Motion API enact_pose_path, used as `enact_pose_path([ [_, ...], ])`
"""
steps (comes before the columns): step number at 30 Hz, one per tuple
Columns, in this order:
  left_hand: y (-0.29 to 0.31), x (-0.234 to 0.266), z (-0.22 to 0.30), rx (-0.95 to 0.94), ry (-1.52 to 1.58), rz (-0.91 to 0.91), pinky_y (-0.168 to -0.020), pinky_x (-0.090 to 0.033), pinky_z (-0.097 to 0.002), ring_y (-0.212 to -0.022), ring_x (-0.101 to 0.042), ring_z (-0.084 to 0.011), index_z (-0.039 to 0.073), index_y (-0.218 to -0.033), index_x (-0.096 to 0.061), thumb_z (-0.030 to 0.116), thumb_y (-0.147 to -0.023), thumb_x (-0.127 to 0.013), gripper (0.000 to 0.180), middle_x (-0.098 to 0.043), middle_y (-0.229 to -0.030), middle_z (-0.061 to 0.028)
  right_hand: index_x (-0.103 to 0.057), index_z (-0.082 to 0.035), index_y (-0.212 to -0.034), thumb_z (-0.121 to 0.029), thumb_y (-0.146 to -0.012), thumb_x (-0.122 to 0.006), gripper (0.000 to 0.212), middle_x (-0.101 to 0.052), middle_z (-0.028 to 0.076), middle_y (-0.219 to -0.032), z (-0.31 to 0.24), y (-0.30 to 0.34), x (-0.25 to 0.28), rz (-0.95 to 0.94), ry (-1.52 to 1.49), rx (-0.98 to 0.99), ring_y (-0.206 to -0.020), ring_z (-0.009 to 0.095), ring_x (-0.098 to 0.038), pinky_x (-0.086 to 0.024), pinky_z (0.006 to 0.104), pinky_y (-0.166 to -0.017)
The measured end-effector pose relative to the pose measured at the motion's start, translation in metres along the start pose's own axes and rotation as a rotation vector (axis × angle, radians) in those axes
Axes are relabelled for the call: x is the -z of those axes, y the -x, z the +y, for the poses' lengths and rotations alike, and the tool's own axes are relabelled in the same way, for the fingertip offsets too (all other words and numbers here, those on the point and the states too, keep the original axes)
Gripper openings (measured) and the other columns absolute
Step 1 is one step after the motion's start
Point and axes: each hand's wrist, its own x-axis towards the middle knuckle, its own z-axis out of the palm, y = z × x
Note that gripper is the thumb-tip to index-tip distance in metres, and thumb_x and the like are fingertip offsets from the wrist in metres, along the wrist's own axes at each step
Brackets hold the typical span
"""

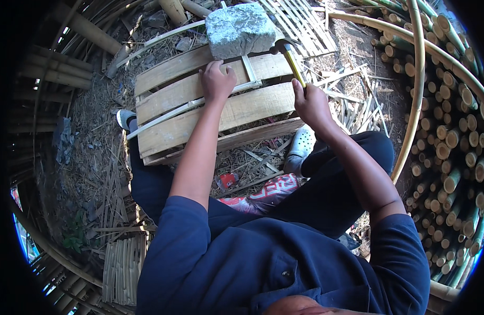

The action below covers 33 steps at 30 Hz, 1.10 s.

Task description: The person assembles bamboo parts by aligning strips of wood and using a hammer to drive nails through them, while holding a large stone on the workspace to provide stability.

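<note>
My right hand (312,104) is wrapped round the handle of a hammer (294,66), yellow and black, its dark head raised beside the stone block. My left hand (217,83) rests over the slats of a wooden crate (263,106), fingers bent and drawn together; whatever they pinch is hidden. A rough grey stone block (238,32) lies at the crate's far edge, just beyond my left fingers. One long thin bamboo strip (171,116) runs slantwise across the slats under my left wrist. A shorter strip (248,69) meets it near the middle and reaches to the stone.
Cut bamboo poles (446,142) are stacked at the right, behind a curved pole (417,100). A slatted bamboo panel (299,23) lies beyond the crate. Split strips (365,107) litter the ground. Bundled sticks (122,270) lie at lower left, and a red-printed bag (276,189) between my legs.
</note>
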Motion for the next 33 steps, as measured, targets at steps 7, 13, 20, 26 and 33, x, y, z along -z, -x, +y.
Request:
enact_pose_path([
  [7, 0.012, 0.009, 0.004, -0.839, 0.194, -0.232, -0.116, -0.038, -0.0425, -0.135, -0.050, -0.0321, 0.008, -0.136, -0.059, 0.010, -0.074, -0.067, 0.062, -0.056, -0.141, -0.0168, -0.064, 0.010, -0.078, -0.038, -0.104, -0.052, 0.056, -0.062, 0.032, -0.068, -0.024, 0.000, 0.018, -0.095, -0.087, -0.057, -0.069, 0.048, -0.065, -0.050, 0.0524, -0.068],
  [13, 0.011, 0.002, 0.006, -0.760, -0.021, -0.395, -0.120, -0.035, -0.0388, -0.144, -0.041, -0.0304, 0.006, -0.141, -0.055, 0.005, -0.077, -0.069, 0.066, -0.049, -0.151, -0.0171, -0.064, 0.011, -0.079, -0.037, -0.105, -0.051, 0.056, -0.063, 0.029, -0.066, -0.026, -0.004, 0.026, -0.114, -0.098, -0.108, -0.067, 0.045, -0.067, -0.051, 0.0517, -0.068],
  [20, 0.011, -0.013, 0.011, -0.871, -0.278, -0.333, -0.114, -0.043, -0.0409, -0.140, -0.046, -0.0339, 0.003, -0.134, -0.058, -0.001, -0.084, -0.068, 0.051, -0.051, -0.148, -0.0199, -0.064, 0.008, -0.075, -0.044, -0.103, -0.056, 0.059, -0.059, 0.023, -0.057, -0.012, -0.005, 0.023, -0.057, -0.116, -0.087, -0.052, 0.037, -0.061, -0.047, 0.0486, -0.056],
  [26, 0.012, -0.011, 0.009, -0.908, -0.288, -0.305, -0.115, -0.043, -0.0420, -0.137, -0.049, -0.0367, -0.004, -0.132, -0.056, 0.001, -0.089, -0.060, 0.044, -0.055, -0.142, -0.0253, -0.065, 0.011, -0.085, -0.038, -0.104, -0.051, 0.055, -0.065, 0.029, -0.070, -0.022, -0.003, 0.035, -0.144, -0.111, -0.123, -0.070, 0.044, -0.068, -0.052, 0.0514, -0.070],
  [33, 0.013, 0.005, 0.021, -0.864, -0.169, -0.307, -0.115, -0.043, -0.0426, -0.132, -0.054, -0.0361, -0.003, -0.131, -0.057, 0.001, -0.087, -0.063, 0.044, -0.058, -0.137, -0.0267, -0.065, 0.012, -0.086, -0.038, -0.103, -0.052, 0.055, -0.065, 0.032, -0.072, -0.017, -0.005, 0.035, -0.138, -0.083, -0.106, -0.072, 0.046, -0.068, -0.053, 0.0521, -0.071],
])
